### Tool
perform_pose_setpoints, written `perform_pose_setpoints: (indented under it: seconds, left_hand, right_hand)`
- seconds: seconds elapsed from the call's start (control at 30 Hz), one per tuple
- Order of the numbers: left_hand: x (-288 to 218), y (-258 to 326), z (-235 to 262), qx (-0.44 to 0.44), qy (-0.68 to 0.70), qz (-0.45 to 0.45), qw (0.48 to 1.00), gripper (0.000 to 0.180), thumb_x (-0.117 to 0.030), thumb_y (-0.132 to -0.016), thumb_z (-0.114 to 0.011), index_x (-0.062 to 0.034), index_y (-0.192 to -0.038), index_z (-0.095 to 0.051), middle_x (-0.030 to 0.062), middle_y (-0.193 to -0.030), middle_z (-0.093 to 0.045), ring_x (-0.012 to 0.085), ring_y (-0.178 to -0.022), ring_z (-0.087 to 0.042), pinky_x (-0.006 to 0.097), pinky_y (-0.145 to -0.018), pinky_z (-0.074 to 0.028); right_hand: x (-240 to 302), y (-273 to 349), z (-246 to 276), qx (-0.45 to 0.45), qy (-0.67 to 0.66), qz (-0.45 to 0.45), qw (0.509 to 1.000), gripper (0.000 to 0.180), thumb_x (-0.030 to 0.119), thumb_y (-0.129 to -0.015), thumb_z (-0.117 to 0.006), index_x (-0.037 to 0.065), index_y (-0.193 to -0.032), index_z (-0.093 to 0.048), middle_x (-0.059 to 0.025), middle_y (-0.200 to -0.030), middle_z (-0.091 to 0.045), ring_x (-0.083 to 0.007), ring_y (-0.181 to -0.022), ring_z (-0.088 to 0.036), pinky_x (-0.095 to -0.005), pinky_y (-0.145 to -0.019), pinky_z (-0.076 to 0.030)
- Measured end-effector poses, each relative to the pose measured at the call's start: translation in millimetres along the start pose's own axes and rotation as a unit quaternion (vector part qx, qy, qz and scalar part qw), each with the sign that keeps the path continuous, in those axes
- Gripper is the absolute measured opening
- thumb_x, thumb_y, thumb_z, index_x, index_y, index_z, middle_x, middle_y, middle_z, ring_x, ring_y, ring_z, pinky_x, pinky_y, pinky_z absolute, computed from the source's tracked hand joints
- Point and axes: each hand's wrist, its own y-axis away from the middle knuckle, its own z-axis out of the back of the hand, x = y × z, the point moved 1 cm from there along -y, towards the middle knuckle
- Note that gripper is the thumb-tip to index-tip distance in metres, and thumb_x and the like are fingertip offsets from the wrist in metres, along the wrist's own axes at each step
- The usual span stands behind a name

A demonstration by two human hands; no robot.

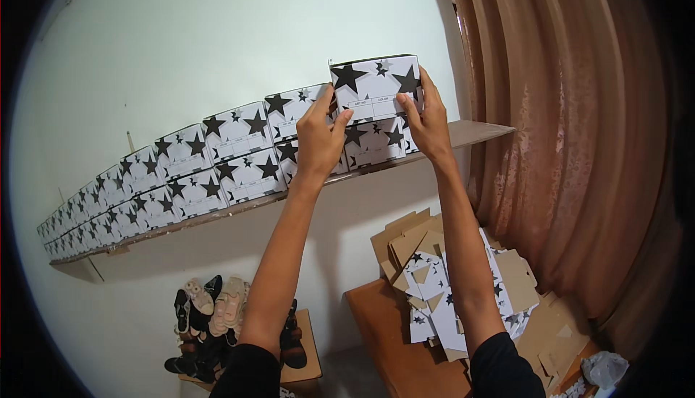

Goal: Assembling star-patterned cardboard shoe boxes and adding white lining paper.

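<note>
Between my two raised hands is a white shoe box printed with black stars. My left hand grips its left side, thumb at the lower front corner. My right hand wraps the right side, with the thumb on the front face. The box sits at the right end of the upper row, over a lower shoe box; whether it rests fully on that one I cannot tell. Next to it on the left stands another star-printed box, partly covered by my left hand.
Several matching boxes line the wall shelf in two layers. Below are a heap of shoes on a cardboard box and flattened cartons on a brown table. A brown curtain hangs at the right; a clear plastic bag lies below it.
</note>
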Motion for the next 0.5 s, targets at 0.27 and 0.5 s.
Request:
perform_pose_setpoints:
  seconds: [0.27, 0.5]
  left_hand:
    - [39, -15, -19, 0.001, -0.066, -0.039, 0.997, 0.055, -0.011, -0.086, -0.076, 0.0067, -0.135, -0.056, 0.0231, -0.113, -0.069, 0.0286, -0.105, -0.069, 0.038, -0.087, -0.057]
    - [70, -10, -31, -0.009, -0.088, -0.064, 0.994, 0.055, -0.01, -0.089, -0.074, 0.0054, -0.138, -0.053, 0.0208, -0.111, -0.066, 0.0268, -0.096, -0.069, 0.036, -0.077, -0.059]
  right_hand:
    - [-52, -4, -24, 0.029, -0.001, -0.038, 0.999, 0.061, 0.024, -0.1, -0.06, -0.001, -0.15, -0.036, -0.0276, -0.13, -0.053, -0.041, -0.12, -0.056, -0.0446, -0.103, -0.045]
    - [-65, 8, -50, -0.017, 0.058, -0.023, 0.998, 0.054, 0.029, -0.101, -0.057, 0.0, -0.141, -0.035, -0.0281, -0.135, -0.046, -0.0435, -0.123, -0.053, -0.0465, -0.103, -0.045]
